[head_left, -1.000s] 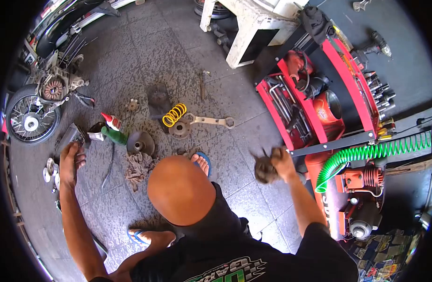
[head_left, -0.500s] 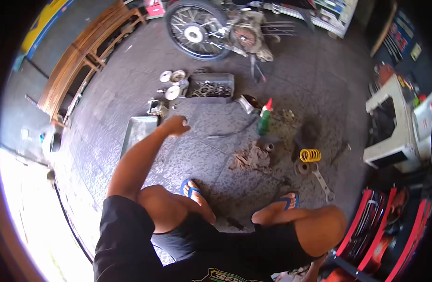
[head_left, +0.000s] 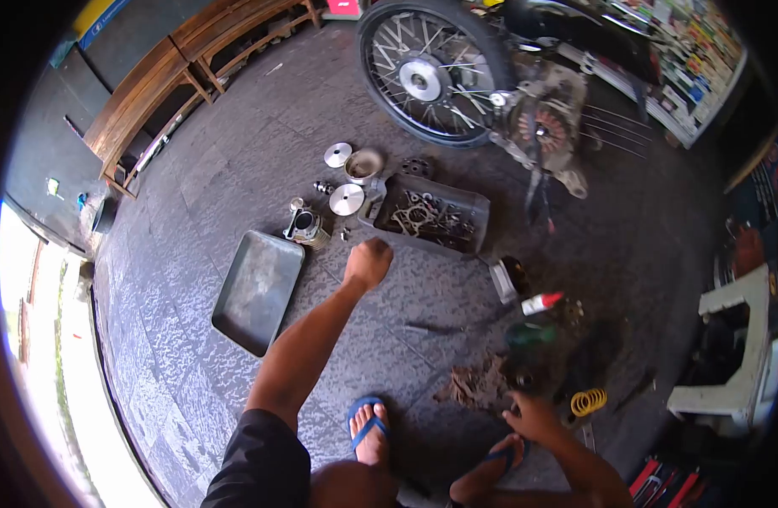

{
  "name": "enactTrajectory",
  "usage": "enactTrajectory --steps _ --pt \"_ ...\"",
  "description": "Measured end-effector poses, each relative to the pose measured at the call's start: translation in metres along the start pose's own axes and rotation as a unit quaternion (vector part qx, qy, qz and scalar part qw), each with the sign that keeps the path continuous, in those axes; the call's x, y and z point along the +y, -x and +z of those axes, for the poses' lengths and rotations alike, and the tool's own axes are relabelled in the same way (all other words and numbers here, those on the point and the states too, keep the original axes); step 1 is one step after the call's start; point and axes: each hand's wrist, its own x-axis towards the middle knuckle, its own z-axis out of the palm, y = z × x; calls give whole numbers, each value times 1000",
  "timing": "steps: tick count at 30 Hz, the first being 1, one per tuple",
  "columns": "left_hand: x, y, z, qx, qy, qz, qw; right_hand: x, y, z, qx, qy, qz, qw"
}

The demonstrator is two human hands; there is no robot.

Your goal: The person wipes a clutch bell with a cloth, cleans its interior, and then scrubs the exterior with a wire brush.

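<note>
My left hand [head_left: 369, 263] is closed, over the floor just in front of a grey bin [head_left: 440, 245] of small metal parts; its fingertips are hidden. My right hand [head_left: 533, 418] has its fingers apart, close to a crumpled brown rag [head_left: 476, 384] and a dark round part [head_left: 524, 381]. Beyond it stands a green bottle [head_left: 531, 335] with a red tip, blurred. A yellow spring [head_left: 588, 402] lies to its right. Left of my left hand are a metal cylinder part [head_left: 307, 225] and a shallow grey tray [head_left: 259, 292].
A spoked wheel [head_left: 420, 78] and an engine part [head_left: 541, 131] are at the back. Silver discs [head_left: 347, 200] lie beside the bin. A wooden bench [head_left: 143, 97] stands at the back left, a white frame [head_left: 749, 339] at the right. My foot [head_left: 369, 430] is below.
The view has shifted, bringing the bin and wheel closer. My left hand has moved towards the bin's front edge. My right hand has come forward from the bottom edge to beside the rag.
</note>
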Motion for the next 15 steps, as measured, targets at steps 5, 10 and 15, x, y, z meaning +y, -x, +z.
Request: enactTrajectory --steps 5,10,15 --pt "-26 -101 20 214 -6 -39 976 9 -29 26 -91 -20 9 996" --pt "-66 -187 15 177 -123 -132 967 21 -16 33 -99 -30 55 993" --pt "-91 -224 13 25 -191 -154 969 16 -18 47 -2 100 4 995"
